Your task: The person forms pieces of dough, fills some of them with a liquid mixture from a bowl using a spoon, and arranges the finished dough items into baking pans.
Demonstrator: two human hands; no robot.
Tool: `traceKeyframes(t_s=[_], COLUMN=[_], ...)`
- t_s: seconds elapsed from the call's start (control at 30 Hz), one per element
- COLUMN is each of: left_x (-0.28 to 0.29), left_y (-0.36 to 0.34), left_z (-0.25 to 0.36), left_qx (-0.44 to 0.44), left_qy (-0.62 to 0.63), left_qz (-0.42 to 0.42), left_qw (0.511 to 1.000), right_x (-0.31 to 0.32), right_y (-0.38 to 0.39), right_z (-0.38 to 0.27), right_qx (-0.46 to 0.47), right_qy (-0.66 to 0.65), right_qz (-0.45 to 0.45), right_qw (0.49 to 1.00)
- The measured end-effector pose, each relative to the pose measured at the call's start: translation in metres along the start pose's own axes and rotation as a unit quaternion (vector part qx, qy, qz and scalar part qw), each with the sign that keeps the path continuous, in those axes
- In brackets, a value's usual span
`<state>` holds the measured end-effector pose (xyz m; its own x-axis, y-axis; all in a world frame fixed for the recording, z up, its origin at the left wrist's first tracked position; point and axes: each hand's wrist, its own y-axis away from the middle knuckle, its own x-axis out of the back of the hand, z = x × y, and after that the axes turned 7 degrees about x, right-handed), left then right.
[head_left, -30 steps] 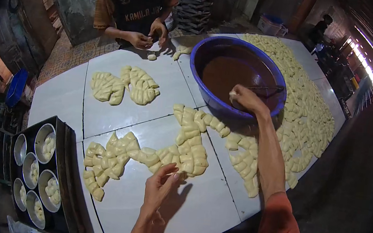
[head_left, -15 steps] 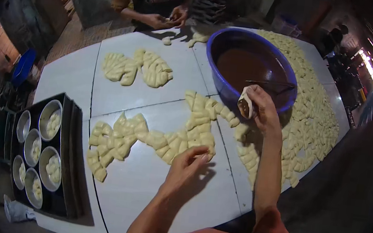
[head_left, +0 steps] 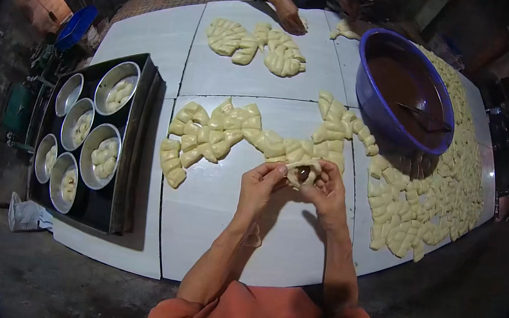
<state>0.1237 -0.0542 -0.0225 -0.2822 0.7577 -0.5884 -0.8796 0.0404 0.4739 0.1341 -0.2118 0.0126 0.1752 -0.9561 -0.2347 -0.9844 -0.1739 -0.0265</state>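
Between my two hands is a flattened piece of dough (head_left: pixel 295 172) with a dark brown filling in its middle. My left hand (head_left: pixel 258 188) pinches its left edge, and the fingers of my right hand (head_left: pixel 330 197) close on its right edge. It is held above the white table top, just in front of a joined band of pale dough pieces (head_left: pixel 226 129). To the right stands a purple basin (head_left: pixel 368 103) of brown filling, with a dark utensil (head_left: pixel 422 113) lying in it.
Many small dough pieces (head_left: pixel 432 212) cover the table's right side. At left, a black tray (head_left: pixel 130 163) carries several round tins (head_left: pixel 111 87), most with dough inside. Two dough clusters (head_left: pixel 234 42) lie farther back, near another person's hand (head_left: pixel 289 17).
My right hand has come left from beside the basin with the filled dough, and my left hand now grips it too. The other person's hand has reached down to the table.
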Motion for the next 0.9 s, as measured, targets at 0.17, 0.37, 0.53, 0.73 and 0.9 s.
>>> traceKeyframes(t_s=[0.17, 0.37, 0.53, 0.73, 0.9], left_x=[-0.002, 0.000, 0.011, 0.015, 0.015], left_y=[0.024, 0.024, 0.019, 0.031, 0.038], left_z=[0.009, 0.016, 0.041, 0.045, 0.039], left_qx=[-0.048, -0.048, 0.022, 0.028, 0.019], left_qy=[-0.067, -0.096, -0.167, -0.175, -0.159], left_qz=[0.043, 0.021, -0.028, -0.046, -0.072], left_qw=[0.996, 0.994, 0.985, 0.983, 0.984], right_x=[-0.031, -0.030, -0.029, -0.024, -0.042], right_y=[0.010, 0.001, 0.007, 0.014, 0.017], right_z=[0.016, 0.031, 0.014, 0.012, 0.034], right_qx=[0.216, 0.204, -0.062, 0.108, 0.231], right_qy=[0.364, 0.298, 0.092, 0.185, 0.138], right_qz=[0.031, 0.045, 0.008, -0.111, 0.028], right_qw=[0.905, 0.931, 0.994, 0.970, 0.963])
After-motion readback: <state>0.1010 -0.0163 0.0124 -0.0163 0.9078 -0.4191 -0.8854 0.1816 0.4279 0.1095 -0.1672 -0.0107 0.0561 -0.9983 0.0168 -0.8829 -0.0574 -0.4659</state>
